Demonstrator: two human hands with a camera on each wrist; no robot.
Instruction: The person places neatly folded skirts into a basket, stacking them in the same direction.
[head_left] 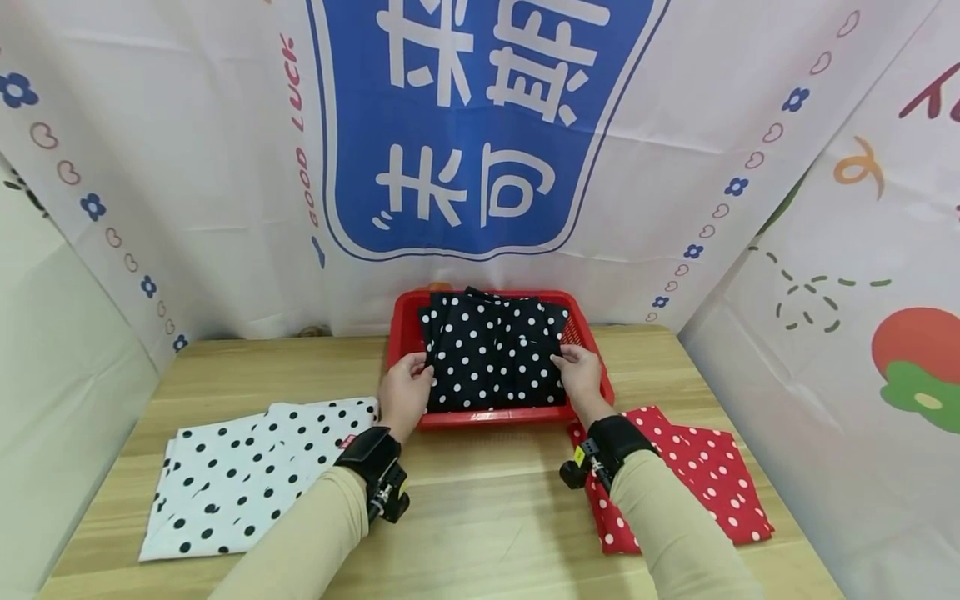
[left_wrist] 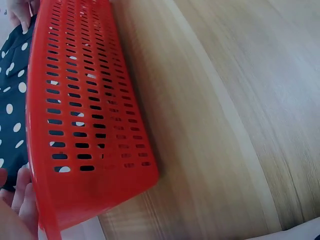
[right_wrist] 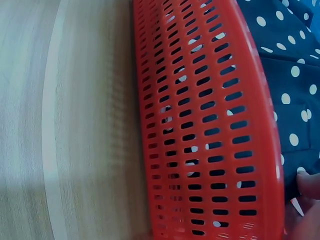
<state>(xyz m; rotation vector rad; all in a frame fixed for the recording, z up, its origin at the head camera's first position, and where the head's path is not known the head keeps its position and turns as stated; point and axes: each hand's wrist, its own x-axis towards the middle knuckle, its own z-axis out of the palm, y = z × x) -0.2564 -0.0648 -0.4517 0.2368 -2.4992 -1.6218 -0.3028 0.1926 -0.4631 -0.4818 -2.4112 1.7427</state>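
A folded black cloth with white polka dots (head_left: 491, 354) lies in the red plastic basket (head_left: 517, 415) at the back of the table. My left hand (head_left: 405, 393) pinches the cloth's left edge between thumb and fingers, just inside the basket's left side. At the opposite edge, my right hand (head_left: 582, 379) pinches the cloth in the same way. The right wrist view shows the right thumb (right_wrist: 309, 185) on the dotted fabric, behind the slotted basket wall (right_wrist: 210, 125). Part of the left hand is hidden by the basket rim in the left wrist view.
On the left of the wooden table (head_left: 480, 508) lies a folded white cloth with black dots (head_left: 255, 475), partly under the left forearm. A red cloth with white dots (head_left: 712, 475) lies at the right, partly behind the right forearm. Printed fabric (head_left: 247, 208) hangs behind the basket.
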